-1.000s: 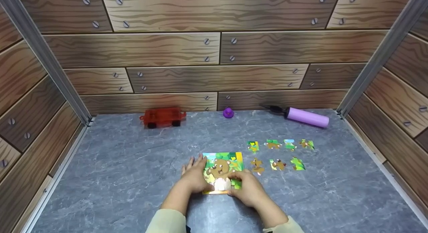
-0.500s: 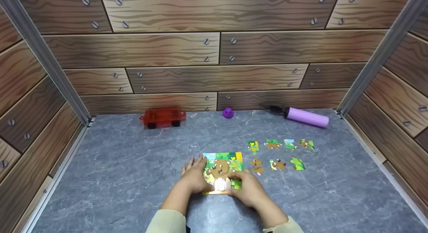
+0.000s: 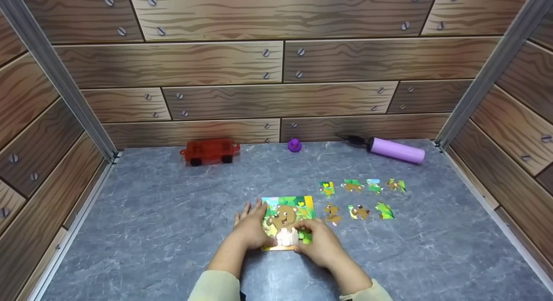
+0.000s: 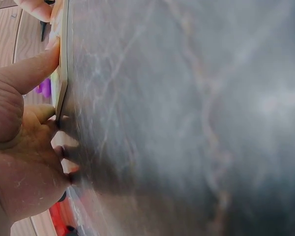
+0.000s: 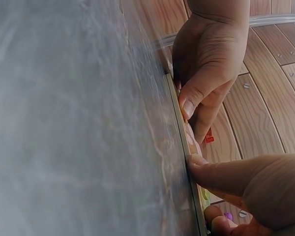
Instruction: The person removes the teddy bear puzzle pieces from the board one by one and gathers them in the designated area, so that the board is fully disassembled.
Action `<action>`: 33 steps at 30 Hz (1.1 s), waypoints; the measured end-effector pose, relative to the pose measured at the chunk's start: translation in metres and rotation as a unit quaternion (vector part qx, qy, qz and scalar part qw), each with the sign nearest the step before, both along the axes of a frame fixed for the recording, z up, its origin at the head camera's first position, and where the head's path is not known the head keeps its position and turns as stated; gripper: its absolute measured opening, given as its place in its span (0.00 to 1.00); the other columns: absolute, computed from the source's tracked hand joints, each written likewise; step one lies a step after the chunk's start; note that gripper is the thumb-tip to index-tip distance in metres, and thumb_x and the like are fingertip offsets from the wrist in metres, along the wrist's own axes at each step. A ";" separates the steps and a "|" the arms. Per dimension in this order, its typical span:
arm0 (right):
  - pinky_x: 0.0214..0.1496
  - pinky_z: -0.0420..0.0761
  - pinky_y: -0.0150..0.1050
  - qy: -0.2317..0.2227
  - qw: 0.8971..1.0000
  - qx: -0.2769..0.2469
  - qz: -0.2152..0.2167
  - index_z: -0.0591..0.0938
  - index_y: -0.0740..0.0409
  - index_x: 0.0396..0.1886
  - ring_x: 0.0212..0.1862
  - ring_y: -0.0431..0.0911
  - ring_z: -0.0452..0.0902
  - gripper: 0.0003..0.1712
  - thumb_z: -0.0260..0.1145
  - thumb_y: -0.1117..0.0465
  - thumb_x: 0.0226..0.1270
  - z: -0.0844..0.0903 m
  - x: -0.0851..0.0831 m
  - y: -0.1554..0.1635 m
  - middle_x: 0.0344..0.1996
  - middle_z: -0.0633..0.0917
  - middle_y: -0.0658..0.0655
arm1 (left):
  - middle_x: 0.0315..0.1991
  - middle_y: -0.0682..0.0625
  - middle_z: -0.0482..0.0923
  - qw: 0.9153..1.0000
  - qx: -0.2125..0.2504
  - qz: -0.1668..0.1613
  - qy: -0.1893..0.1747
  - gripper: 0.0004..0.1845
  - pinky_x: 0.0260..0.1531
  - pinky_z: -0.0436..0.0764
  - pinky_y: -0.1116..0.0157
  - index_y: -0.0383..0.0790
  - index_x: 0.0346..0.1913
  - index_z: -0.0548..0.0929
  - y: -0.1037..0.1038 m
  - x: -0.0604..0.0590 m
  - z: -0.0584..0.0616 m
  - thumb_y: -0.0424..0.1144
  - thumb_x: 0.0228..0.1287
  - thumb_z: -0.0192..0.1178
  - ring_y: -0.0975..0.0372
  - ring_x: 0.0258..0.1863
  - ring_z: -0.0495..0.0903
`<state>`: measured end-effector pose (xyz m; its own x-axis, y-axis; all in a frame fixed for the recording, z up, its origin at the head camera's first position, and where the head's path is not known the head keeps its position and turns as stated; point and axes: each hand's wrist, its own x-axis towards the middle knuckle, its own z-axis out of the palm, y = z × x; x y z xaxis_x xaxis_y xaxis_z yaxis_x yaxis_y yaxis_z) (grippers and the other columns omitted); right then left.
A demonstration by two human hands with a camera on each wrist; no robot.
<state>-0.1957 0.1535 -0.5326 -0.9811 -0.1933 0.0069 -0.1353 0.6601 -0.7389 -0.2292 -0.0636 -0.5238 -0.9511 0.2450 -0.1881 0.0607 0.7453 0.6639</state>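
Observation:
A picture puzzle board (image 3: 283, 217) with a cartoon bear lies flat on the grey table. My left hand (image 3: 251, 227) rests along its left side, fingers spread and thumb over the near left corner. In the left wrist view, the thumb (image 4: 37, 69) lies on the board and the other fingertips reach the table. The right hand (image 3: 320, 245) curls over the near right part, index finger and thumb around a green puzzle piece (image 3: 305, 237), partly covered. A bright white patch (image 3: 287, 237) shows between the hands. In the right wrist view, the thumb (image 5: 211, 172) touches the board's edge.
Several loose puzzle pieces (image 3: 352, 185) lie in two rows right of the board, the nearest being a brown bear piece (image 3: 332, 213). Along the back wall stand a red toy wagon (image 3: 210, 151), a purple rubber duck (image 3: 294, 145) and a purple hand pump (image 3: 397, 150).

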 end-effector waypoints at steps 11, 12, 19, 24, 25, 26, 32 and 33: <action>0.41 0.78 0.44 -0.002 0.999 -0.038 0.023 0.83 0.54 0.49 0.37 0.45 0.74 0.27 0.81 0.75 0.50 0.002 0.000 0.002 0.33 0.79 0.51 | 0.85 0.39 0.50 1.000 -0.001 -0.001 0.007 0.60 0.79 0.36 0.35 0.36 0.82 0.62 -0.001 0.000 0.002 0.43 0.47 0.84 0.39 0.84 0.42; 0.40 0.77 0.43 -0.006 0.999 -0.040 0.024 0.83 0.55 0.49 0.36 0.45 0.74 0.27 0.81 0.76 0.50 0.002 -0.001 0.002 0.32 0.79 0.51 | 0.85 0.40 0.50 1.000 -0.003 -0.001 0.006 0.60 0.79 0.36 0.35 0.36 0.83 0.62 -0.002 0.000 0.001 0.43 0.48 0.84 0.39 0.84 0.42; 0.37 0.75 0.40 -0.027 0.998 -0.046 0.031 0.84 0.59 0.51 0.34 0.45 0.73 0.27 0.81 0.75 0.50 0.003 -0.003 0.004 0.30 0.78 0.51 | 0.85 0.41 0.50 1.000 -0.006 -0.001 0.005 0.60 0.79 0.35 0.36 0.37 0.83 0.62 -0.002 -0.001 -0.002 0.44 0.47 0.84 0.39 0.84 0.41; 0.38 0.76 0.40 -0.018 0.998 -0.053 0.029 0.84 0.62 0.50 0.35 0.45 0.74 0.26 0.82 0.72 0.50 0.002 -0.002 0.004 0.31 0.79 0.51 | 0.85 0.40 0.50 1.000 -0.005 -0.001 0.008 0.60 0.79 0.36 0.35 0.35 0.82 0.62 -0.002 0.000 -0.001 0.43 0.48 0.84 0.39 0.84 0.42; 0.39 0.77 0.40 -0.012 0.998 -0.052 0.029 0.85 0.62 0.50 0.35 0.45 0.74 0.26 0.82 0.72 0.50 0.002 -0.002 0.004 0.31 0.79 0.51 | 0.85 0.40 0.51 1.000 -0.005 -0.001 0.008 0.60 0.79 0.36 0.35 0.35 0.82 0.62 -0.002 0.000 -0.001 0.43 0.48 0.84 0.38 0.84 0.42; 0.39 0.77 0.39 -0.007 0.998 -0.050 0.028 0.85 0.62 0.49 0.36 0.45 0.74 0.25 0.82 0.72 0.50 0.001 -0.002 0.004 0.32 0.80 0.51 | 0.85 0.40 0.51 1.000 -0.005 -0.001 0.008 0.60 0.79 0.36 0.34 0.35 0.82 0.62 -0.002 0.000 -0.001 0.43 0.48 0.84 0.38 0.84 0.42; 0.43 0.78 0.40 0.004 0.999 -0.043 0.001 0.87 0.62 0.51 0.39 0.46 0.74 0.25 0.83 0.70 0.51 0.002 -0.003 0.008 0.39 0.81 0.53 | 0.85 0.41 0.50 1.000 -0.008 0.000 0.001 0.60 0.79 0.36 0.35 0.36 0.83 0.62 -0.001 0.000 -0.001 0.44 0.49 0.84 0.39 0.84 0.41; 0.42 0.77 0.40 0.002 0.999 -0.045 -0.005 0.88 0.62 0.52 0.39 0.46 0.74 0.25 0.83 0.71 0.51 0.002 -0.003 0.010 0.39 0.80 0.54 | 0.85 0.41 0.50 1.000 -0.009 0.000 0.000 0.59 0.79 0.36 0.35 0.36 0.83 0.62 -0.001 0.000 -0.001 0.44 0.49 0.84 0.40 0.84 0.41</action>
